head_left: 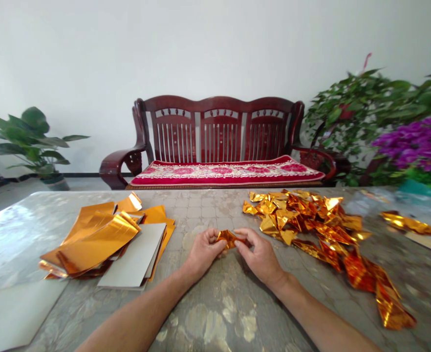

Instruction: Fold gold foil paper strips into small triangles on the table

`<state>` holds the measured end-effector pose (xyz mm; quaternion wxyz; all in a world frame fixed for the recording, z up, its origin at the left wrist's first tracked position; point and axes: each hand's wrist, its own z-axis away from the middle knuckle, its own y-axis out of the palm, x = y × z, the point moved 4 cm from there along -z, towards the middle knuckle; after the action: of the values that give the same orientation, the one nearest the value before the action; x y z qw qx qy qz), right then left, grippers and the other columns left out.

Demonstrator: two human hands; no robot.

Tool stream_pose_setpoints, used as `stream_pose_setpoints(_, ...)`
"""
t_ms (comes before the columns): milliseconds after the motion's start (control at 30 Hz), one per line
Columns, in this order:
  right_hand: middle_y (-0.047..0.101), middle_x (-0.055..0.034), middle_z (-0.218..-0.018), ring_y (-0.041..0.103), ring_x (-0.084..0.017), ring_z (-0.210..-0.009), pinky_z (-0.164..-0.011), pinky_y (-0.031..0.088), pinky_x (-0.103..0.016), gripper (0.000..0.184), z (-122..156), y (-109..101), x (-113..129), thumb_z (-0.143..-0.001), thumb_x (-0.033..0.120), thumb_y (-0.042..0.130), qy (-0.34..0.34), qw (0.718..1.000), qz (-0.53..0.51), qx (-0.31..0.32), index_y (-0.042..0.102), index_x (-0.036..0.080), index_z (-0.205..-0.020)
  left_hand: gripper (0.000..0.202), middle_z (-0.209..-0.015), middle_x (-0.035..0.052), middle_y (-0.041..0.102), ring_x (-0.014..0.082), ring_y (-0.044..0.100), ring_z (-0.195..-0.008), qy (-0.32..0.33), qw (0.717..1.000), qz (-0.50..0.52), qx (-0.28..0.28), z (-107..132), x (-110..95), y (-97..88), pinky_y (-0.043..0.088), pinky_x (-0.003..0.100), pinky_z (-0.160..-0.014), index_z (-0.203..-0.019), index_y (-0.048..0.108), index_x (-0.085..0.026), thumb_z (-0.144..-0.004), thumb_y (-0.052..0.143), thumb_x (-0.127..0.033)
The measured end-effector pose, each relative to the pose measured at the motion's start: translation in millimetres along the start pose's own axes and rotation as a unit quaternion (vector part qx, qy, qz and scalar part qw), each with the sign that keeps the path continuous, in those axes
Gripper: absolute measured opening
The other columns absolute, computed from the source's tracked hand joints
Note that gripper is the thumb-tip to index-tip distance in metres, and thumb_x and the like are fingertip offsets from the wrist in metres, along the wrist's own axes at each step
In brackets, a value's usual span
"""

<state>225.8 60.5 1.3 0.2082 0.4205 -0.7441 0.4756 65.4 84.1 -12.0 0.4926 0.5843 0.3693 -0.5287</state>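
Observation:
Between my two hands, just above the middle of the table, is a small folded piece of gold foil paper (228,239). My left hand (205,249) pinches its left end between thumb and fingers. At the opposite end, my right hand (256,254) grips it the same way. My fingers cover both ends of the piece. To the left lies a loose stack of flat gold foil sheets (94,239), some turned with the pale side up. A heap of folded gold foil pieces (303,215) spreads on the right.
A patterned covering lies over the table (201,313). One pale sheet (17,313) rests at the front left. Clear plastic (369,201) and another gold piece (413,224) lie at the far right. Behind stand a wooden bench (221,129) and potted plants (35,142).

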Motion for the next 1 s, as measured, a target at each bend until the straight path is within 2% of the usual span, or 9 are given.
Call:
stream_pose_setpoints(300,0.073,-0.0042,-0.097,0.069,-0.019,-0.087,-0.078,0.054,-0.031,0.021,0.0,-0.7,1.8,-0.087,0.021,0.055,-0.016,1.000,0.000,0.000,0.065,0.022,-0.106,0.027,-0.056,-0.0042,0.061,0.0066,0.051,-0.049,0.032,0.999,-0.001,0.005,-2.3,0.5,-0.9,0.036,0.017,-0.051,-0.072,0.060,-0.015,-0.061,0.079,-0.030)
stream_pose_setpoints(600,0.073,-0.0024,-0.091,0.067,-0.018,-0.083,-0.077,0.051,-0.029,0.018,-0.1,-1.7,5.0,-0.087,0.019,0.054,-0.026,0.999,0.020,0.021,0.067,0.022,-0.099,0.024,-0.053,-0.0052,0.058,0.0055,0.044,-0.047,0.030,0.999,-0.005,0.011,0.0,-2.9,0.0,0.032,0.018,-0.048,-0.074,0.062,-0.014,-0.062,0.078,-0.029)
stream_pose_setpoints(833,0.073,-0.0015,-0.088,0.067,-0.017,-0.079,-0.073,0.050,-0.027,0.017,-0.1,0.4,5.1,-0.088,0.019,0.054,-0.024,0.999,0.016,0.031,0.067,0.022,-0.098,0.031,-0.055,-0.0039,0.061,0.0072,0.051,-0.049,0.014,1.000,0.008,0.009,-1.7,0.7,-0.9,0.037,0.018,-0.051,-0.073,0.059,-0.015,-0.060,0.080,-0.035)
stream_pose_setpoints(1000,0.073,-0.0023,-0.089,0.067,-0.017,-0.079,-0.074,0.050,-0.027,0.018,0.2,-1.4,5.7,-0.087,0.019,0.055,-0.023,0.999,0.021,0.018,0.068,0.021,-0.099,0.031,-0.054,-0.0035,0.062,0.0072,0.050,-0.047,0.009,1.000,-0.015,0.015,-2.7,2.7,-1.9,0.035,0.018,-0.050,-0.077,0.059,-0.015,-0.062,0.078,-0.035)
